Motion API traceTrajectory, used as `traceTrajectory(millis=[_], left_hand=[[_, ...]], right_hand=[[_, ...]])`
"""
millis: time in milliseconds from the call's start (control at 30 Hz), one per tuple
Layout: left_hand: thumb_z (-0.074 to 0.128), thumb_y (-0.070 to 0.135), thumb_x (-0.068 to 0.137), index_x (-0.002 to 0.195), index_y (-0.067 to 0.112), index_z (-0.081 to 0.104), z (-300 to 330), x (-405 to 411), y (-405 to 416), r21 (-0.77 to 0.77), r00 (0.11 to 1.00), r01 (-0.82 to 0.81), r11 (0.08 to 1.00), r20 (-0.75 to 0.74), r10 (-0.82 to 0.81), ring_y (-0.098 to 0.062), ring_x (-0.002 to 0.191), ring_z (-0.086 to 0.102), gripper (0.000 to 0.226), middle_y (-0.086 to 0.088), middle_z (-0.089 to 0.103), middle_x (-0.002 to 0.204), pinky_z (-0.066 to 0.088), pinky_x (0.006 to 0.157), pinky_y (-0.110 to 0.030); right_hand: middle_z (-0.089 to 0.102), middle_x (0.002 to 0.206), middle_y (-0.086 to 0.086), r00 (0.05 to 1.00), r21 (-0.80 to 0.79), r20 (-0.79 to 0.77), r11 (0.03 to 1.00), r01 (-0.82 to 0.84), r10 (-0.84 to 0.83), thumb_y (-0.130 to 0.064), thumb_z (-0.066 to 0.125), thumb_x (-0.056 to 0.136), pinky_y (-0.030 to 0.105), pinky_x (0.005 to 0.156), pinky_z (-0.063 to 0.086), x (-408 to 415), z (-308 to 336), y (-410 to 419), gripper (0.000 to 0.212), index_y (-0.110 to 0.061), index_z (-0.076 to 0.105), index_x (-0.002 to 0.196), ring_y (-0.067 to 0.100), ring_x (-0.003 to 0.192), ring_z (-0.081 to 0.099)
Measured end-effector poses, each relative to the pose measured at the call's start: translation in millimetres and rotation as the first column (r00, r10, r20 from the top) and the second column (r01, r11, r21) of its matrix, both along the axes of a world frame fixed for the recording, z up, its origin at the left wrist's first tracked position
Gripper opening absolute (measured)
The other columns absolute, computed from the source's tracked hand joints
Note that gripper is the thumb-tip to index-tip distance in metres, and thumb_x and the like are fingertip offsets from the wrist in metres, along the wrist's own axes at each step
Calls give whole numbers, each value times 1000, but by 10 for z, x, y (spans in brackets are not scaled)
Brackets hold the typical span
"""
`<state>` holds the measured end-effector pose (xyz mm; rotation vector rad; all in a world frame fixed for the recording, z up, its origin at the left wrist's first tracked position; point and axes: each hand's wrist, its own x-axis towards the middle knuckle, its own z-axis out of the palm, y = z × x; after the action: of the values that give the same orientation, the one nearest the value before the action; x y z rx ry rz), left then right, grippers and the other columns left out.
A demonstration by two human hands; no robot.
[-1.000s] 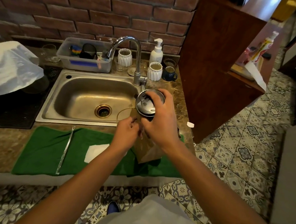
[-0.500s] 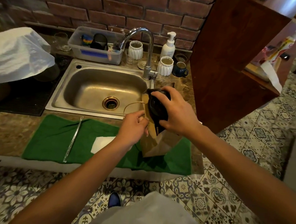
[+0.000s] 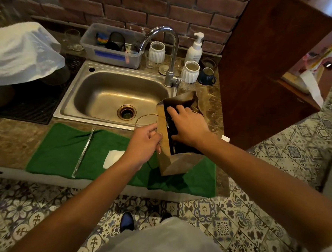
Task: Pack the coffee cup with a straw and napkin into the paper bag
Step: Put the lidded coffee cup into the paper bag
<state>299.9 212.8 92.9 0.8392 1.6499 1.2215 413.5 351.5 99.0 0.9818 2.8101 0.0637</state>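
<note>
Two of the three items are not in yet, so you're on step one: seating the cup. Biggest thing first, the green towel (image 3: 65,148) runs under both your hands across the counter edge, and the paper bag (image 3: 178,162) stands on it, tilted, mouth open toward you. Your right hand (image 3: 188,125) is down inside that mouth, fingers curled over something dark; I'd guess that's the coffee cup, but it's mostly hidden, so I can't tell how far down it sits. Your left hand (image 3: 144,144) is just left of the right one, pinching the bag's near edge to hold it open. Left of that hand, the straw (image 3: 83,151) lies on the towel in its clear wrapper, with the napkin (image 3: 112,157) between straw and wrist. Next you'd probably let go of the cup upright, then reach left for those two.
</note>
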Motion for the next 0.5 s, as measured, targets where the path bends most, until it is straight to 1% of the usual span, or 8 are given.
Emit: traceTrajectory(millis=[67,133,200,300,333,400,433,500], left_hand=[[51,8,101,118,26,69,-9,-17,-11,4,1000,-17,1000,18,17,-9,52,55,30,-12,62,65,48,69,-28],[52,8,101,117,31,65,-30,-17,-17,3,999,-33,999,43,33,-8,53,56,31,-14,64,68,47,72,-28],[52,9,101,118,34,64,-29,-1,-20,2,997,-48,999,60,47,-9,56,58,32,-11,63,64,47,74,-25],[53,8,101,101,44,66,-8,8,-10,13,997,-53,999,63,52,-14,58,58,38,-3,61,58,49,67,-18],[52,8,101,102,43,67,-3,4,-6,14,998,-44,999,56,43,-14,57,57,38,-3,62,58,50,67,-20],[52,8,101,109,33,70,-11,-20,8,20,998,-31,999,47,30,-13,55,56,33,-9,63,62,49,69,-28],[52,8,100,107,32,71,-18,-39,15,26,999,-32,999,44,31,-13,55,55,32,-13,63,64,49,69,-31],[51,7,100,104,33,71,-26,-72,26,30,998,-44,999,38,43,-15,56,55,33,-23,65,69,49,70,-31]], right_hand=[[47,143,11,1000,-25,-2,1000,15,-15,-43,82,79,46,82,55,-1,-5,44,98,-21,26,157,34,126,53],[44,146,12,1000,-45,14,999,16,-16,-42,80,81,47,86,54,4,-28,73,98,-23,24,159,35,130,49],[44,145,13,999,-57,30,998,13,-11,-41,79,84,48,88,54,-4,-59,95,96,-24,23,160,36,130,48],[43,143,16,999,-82,30,995,47,-45,-38,77,85,49,89,53,-45,-104,135,91,-21,26,158,38,130,47],[43,142,16,998,-88,27,994,58,-56,-37,77,84,48,88,53,-64,-117,143,90,-20,27,157,38,130,46],[43,142,16,998,-90,21,994,67,-65,-36,77,84,48,88,53,-108,-142,151,88,-20,28,155,38,129,46],[42,143,16,998,-86,19,994,68,-67,-35,77,84,48,88,54,-131,-157,154,88,-20,29,155,38,130,45],[41,146,16,997,-80,31,994,73,-70,-34,77,85,48,90,54,-173,-184,160,88,-20,28,156,38,133,44]])
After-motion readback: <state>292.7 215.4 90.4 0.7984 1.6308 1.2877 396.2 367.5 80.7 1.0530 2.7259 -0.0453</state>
